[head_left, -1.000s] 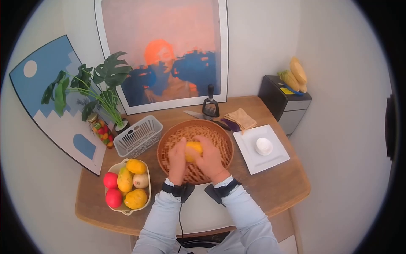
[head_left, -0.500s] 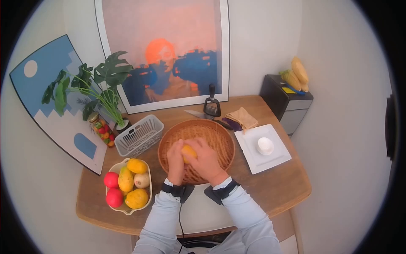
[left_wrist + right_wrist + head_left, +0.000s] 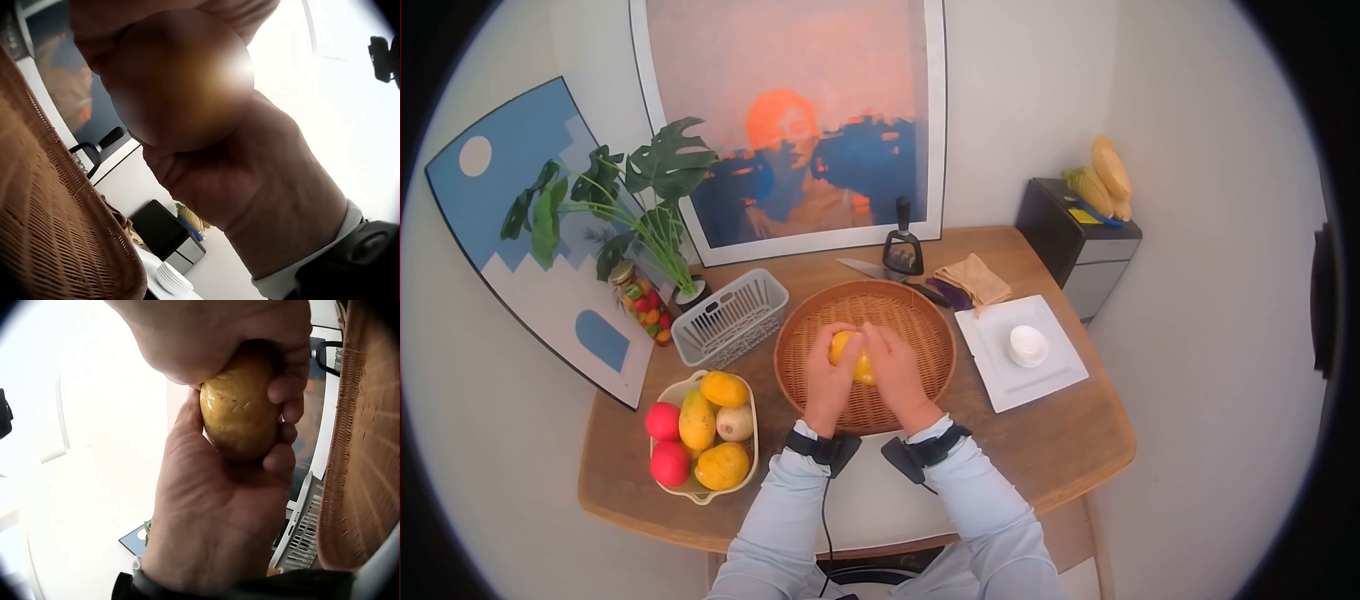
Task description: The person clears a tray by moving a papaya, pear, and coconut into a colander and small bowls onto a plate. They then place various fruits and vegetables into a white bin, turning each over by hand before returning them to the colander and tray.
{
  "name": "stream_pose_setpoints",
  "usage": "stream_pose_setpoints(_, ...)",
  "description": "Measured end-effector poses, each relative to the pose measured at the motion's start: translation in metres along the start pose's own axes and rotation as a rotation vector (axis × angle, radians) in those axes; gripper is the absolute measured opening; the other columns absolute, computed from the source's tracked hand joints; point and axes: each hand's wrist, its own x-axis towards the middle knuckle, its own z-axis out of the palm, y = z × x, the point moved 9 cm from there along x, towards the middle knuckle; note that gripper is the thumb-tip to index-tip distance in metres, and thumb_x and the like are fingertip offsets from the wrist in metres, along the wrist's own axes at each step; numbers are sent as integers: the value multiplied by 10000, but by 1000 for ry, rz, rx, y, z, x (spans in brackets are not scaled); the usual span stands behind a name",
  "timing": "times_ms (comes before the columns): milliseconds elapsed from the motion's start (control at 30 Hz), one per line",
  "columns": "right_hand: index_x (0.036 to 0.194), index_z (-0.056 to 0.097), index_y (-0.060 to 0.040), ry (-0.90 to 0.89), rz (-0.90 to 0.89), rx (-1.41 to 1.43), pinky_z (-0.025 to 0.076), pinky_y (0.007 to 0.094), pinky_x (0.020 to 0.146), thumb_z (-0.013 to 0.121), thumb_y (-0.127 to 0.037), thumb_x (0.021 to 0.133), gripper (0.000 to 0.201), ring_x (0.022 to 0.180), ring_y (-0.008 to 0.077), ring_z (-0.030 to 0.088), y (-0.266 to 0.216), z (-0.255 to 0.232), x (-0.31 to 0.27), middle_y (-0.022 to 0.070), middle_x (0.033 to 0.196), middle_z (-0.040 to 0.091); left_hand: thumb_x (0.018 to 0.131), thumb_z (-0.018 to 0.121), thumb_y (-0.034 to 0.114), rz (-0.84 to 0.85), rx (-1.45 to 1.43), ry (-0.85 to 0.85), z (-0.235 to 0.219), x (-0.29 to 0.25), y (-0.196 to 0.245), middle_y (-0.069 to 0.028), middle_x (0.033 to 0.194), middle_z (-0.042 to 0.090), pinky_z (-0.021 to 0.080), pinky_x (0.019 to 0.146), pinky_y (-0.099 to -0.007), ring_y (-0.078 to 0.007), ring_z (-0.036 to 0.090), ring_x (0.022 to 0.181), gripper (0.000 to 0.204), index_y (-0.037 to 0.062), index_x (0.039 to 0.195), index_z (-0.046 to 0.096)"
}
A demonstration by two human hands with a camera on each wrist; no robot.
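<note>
Both hands cup a yellow mango above the round wicker basket. My left hand holds it from the left side, and the fingers of my right hand curl round it from the other. Up close in the right wrist view, the mango is oval, with glossy skin and small dark specks. Fingertips of both hands wrap its far side there. The left wrist view shows it dim between the palms, beside the basket's woven wall.
At left stands a cream basket of yellow and pink-red fruit. A grey plastic basket, a plant and a jar stand behind. Further back are a knife and black-handled tool. A white plate bears small dishes.
The hands have turned and shifted round the mango: they first lay at its sides, then the right hand covered more of it, and now both cup it evenly. It stays over the wicker basket.
</note>
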Motion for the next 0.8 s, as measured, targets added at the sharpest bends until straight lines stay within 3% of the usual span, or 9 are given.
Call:
stream_pose_setpoints(33, 1165, 619, -19, -36, 152, 104, 515, 415, 862, 623, -286, 942, 348, 996, 390, 625, 13, 0, 0, 197, 1095, 642, 1012, 588, 311, 26, 88, -10, 5, -1, 8, -22, 909, 616, 469, 717, -253, -99, 564, 821, 295, 18, 1016, 628)
stream_pose_setpoints(133, 1157, 624, -31, 86, -396, -299, 519, 402, 860, 610, -286, 950, 329, 996, 373, 630, -44, -2, -12, 186, 1097, 639, 1018, 576, 294, -242, -167, 71, -4, 2, -37, -16, 909, 617, 469, 714, -245, -93, 568, 827, 273, 27, 1039, 630)
stream_pose_setpoints(233, 1155, 626, -38, 56, -597, -417, 523, 399, 860, 589, -304, 963, 331, 988, 361, 634, -80, 15, -27, 181, 1087, 640, 1003, 582, 304, -332, -504, 22, -9, 0, -43, -15, 961, 611, 492, 632, -218, -82, 586, 834, 244, 82, 1094, 625)
stream_pose_setpoints(333, 1159, 625, -47, 138, -382, -273, 526, 405, 855, 591, -318, 962, 338, 983, 357, 633, -38, 6, -9, 177, 1066, 635, 996, 592, 320, -231, -313, 63, -7, -4, -22, -12, 936, 615, 487, 561, -202, -76, 586, 819, 263, 95, 1130, 622)
stream_pose_setpoints(433, 1180, 616, -43, -67, 426, 190, 523, 417, 848, 599, -309, 953, 349, 1003, 366, 633, 6, -7, -8, 186, 1099, 631, 1000, 600, 319, -59, -6, -73, 9, -8, 17, -34, 990, 608, 512, 593, -214, -90, 585, 828, 297, 61, 1145, 618)
stream_pose_setpoints(533, 1138, 626, -19, 70, 73, 12, 525, 411, 807, 577, -321, 978, 344, 929, 353, 652, 0, -11, 0, 184, 1013, 653, 1010, 549, 347, -147, 82, -31, 8, -8, 10, -6, 931, 615, 455, 519, -183, -49, 579, 805, 289, 96, 1137, 618)
stream_pose_setpoints(633, 1082, 642, 2, 123, -557, -346, 523, 404, 779, 566, -325, 991, 347, 863, 346, 662, -69, 1, -18, 188, 935, 666, 993, 582, 266, -415, -375, 35, -1, -6, -26, -8, 932, 615, 446, 524, -187, -42, 577, 804, 254, 65, 1146, 611)
stream_pose_setpoints(733, 1090, 641, 0, 105, -475, -322, 522, 405, 784, 597, -309, 974, 333, 868, 356, 656, -53, 5, -16, 195, 954, 664, 969, 640, 238, -324, -359, 43, -9, -3, -29, -28, 940, 621, 499, 665, -222, -84, 591, 827, 223, 32, 1053, 619)
stream_pose_setpoints(800, 1130, 627, -7, 18, -48, -80, 521, 416, 804, 625, -281, 945, 330, 925, 369, 643, -11, -2, -1, 201, 1051, 649, 988, 612, 256, -77, -91, 10, -3, -1, -3, -24, 918, 617, 494, 690, -227, -82, 589, 818, 215, 44, 1019, 623)
